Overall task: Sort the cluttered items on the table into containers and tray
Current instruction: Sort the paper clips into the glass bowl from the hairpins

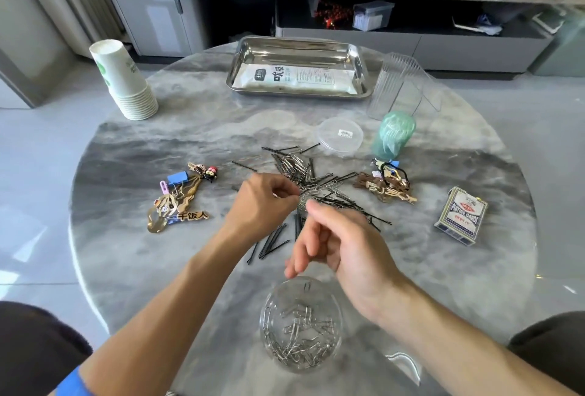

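Note:
A mixed pile of black bobby pins and silver paper clips (319, 183) lies at the table's middle. My left hand (262, 202) pinches a silver paper clip at the pile's near edge. My right hand (338, 246) hovers just above the round clear container (300, 326), which holds several paper clips; its fingers hang loosely curled and I see nothing in them. The steel tray (240, 56) at the back holds a flat white packet (300, 79).
Stacked paper cups (126, 82) stand back left. Hair clips and a blue binder clip (180, 196) lie left of the pile. Hair ties (386, 183), a clear lid (340, 134), a green cup (394, 136), clear cups (399, 85) and playing cards (462, 215) are to the right.

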The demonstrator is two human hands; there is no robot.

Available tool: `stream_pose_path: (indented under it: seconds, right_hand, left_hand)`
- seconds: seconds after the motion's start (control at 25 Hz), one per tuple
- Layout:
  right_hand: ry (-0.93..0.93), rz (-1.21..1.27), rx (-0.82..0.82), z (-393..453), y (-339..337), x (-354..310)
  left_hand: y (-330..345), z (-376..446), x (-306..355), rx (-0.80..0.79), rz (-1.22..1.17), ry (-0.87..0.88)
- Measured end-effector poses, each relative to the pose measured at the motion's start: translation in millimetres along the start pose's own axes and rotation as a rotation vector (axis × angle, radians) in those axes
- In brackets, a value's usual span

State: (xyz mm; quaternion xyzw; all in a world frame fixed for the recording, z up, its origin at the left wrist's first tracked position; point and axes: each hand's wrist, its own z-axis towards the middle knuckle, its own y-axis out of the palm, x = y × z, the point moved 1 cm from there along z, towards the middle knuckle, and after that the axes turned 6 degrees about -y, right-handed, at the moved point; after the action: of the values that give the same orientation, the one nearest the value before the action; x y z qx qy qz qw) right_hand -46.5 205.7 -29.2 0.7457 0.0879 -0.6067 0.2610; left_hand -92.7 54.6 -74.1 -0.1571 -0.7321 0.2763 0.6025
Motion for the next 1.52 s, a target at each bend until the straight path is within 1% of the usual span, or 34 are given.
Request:
stream_pose_path:
  seconds: [0.04, 0.08, 0.12, 0.16, 0.2, 0.24, 0.28, 0.32, 0.4, 0.56, 0.76, 0.84, 0.92, 0.96, 1.04, 1.16, 1.28, 1.36, 1.4, 1.44, 1.52]
  right_hand:
    - [-0.041, -0.109, 0.018, 9, -12, -3]
    - [-0.081, -0.310, 0.073, 18, -28, -7]
    - [-0.109, -0.607, 0.153, 29, -48, -12]
    - [-0.112, -0.968, 0.220, 37, -69, -14]
    - [-0.080, -1.286, 0.264, 42, -86, -13]
    - [-0.025, -1.462, 0.289, 44, -98, -9]
    - [0.032, -1.511, 0.284, 45, -107, -2]
    - [0.076, -1.508, 0.268, 46, -114, 6]
    - [0.089, -1.510, 0.233, 48, -119, 17]
    - [0.015, -1.548, 0.288, 52, -122, 23]
    - [-0.055, -1.621, 0.293, 50, -117, 28]
    - [-0.060, -1.609, 0.304, 48, -117, 27]
    - [-0.057, -1.568, 0.284, 46, -119, 26]
    - [-0.054, -1.553, 0.265, 45, -121, 24]
    - [-0.050, -1.540, 0.252, 47, -122, 21]
    - [-0.025, -1.570, 0.263, 50, -117, 24]
    - [-0.093, -1.571, 0.318, 47, -114, 20]
    - [-0.175, -1.478, 0.340, 43, -110, 8]
    - [-0.195, -1.385, 0.344, 40, -106, 2]
    - [-0.187, -1.254, 0.333, 37, -100, -4]
    - [-0.089, -0.883, 0.239, 27, -86, -15]
  left_hand:
    - [3, 1, 1, -0.003, 0.046, 0.031]
    - [8, 1, 3, -0.007, 0.079, 0.061]
    - [16, 2, 6, -0.017, 0.111, 0.092]
    - [25, 1, 9, -0.035, 0.154, 0.128]
    - [36, 1, 13, -0.052, 0.215, 0.163]
    - [46, 1, 17, -0.058, 0.285, 0.191]
    - [54, 3, 18, -0.058, 0.349, 0.210]
    - [60, 5, 19, -0.056, 0.384, 0.220]
    - [66, 11, 18, -0.066, 0.377, 0.233]
    - [72, 15, 19, -0.097, 0.373, 0.280]
    - [72, 15, 14, -0.104, 0.352, 0.324]
    - [67, 14, 15, -0.115, 0.274, 0.256]
    - [53, 14, 20, -0.151, 0.123, 0.130]
    - [42, 14, 25, -0.179, 0.058, 0.095]
    - [12, 9, 34, -0.270, 0.020, 0.093]
    - [-25, -15, 42, -0.480, 0.102, 0.180]
    - [-41, -40, 42, -0.661, 0.201, 0.196]
    - [-41, -52, 37, -0.743, 0.249, 0.181]
    - [-40, -58, 33, -0.778, 0.277, 0.191]
    - [-37, -63, 30, -0.805, 0.312, 0.208]
    - [-29, -72, 25, -0.831, 0.405, 0.242]
